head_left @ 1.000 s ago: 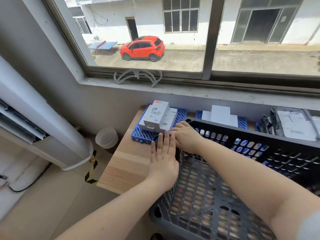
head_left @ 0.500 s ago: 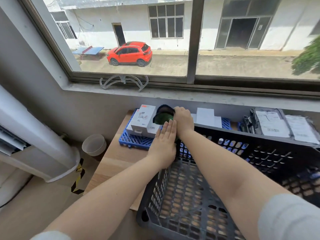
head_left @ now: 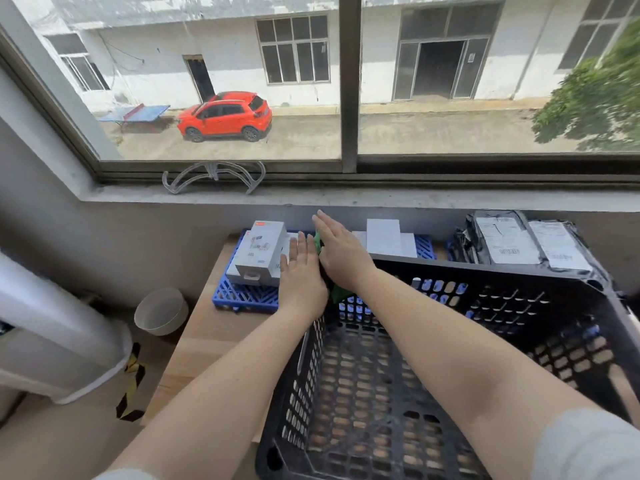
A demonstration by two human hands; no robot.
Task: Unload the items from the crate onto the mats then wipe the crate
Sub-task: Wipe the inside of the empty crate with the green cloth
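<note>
Black plastic makes up the crate (head_left: 519,306), and it is the thing to look from in the head view. It sits on a wooden table (head_left: 204,337) under a window and looks empty inside; only its holey floor shows. Just past its far left corner lies a blue mat (head_left: 242,299) with a stack of white boxes (head_left: 259,254) on it. Behind its far wall sits a second blue mat (head_left: 424,245) with plain white boxes (head_left: 384,237). Past its far right corner lie grey mail bags (head_left: 512,240) with paper labels. So the unloading looks done, and the wiping is the part going on or left to do. Both hands are at the crate's far left corner. The left hand (head_left: 303,275) is flat with its fingers straight and close together, pressed on the outside of that corner and holding nothing I can see. The right hand (head_left: 341,251) is also flat and stretched out, lying over the top edge of the corner. A green cloth (head_left: 337,294) peeks out between the two hands and below the right one, so the right hand seems to press it on the crate, but I cannot tell whether it really grips it. Most of the crate's walls and floor likely still need a rub.
</note>
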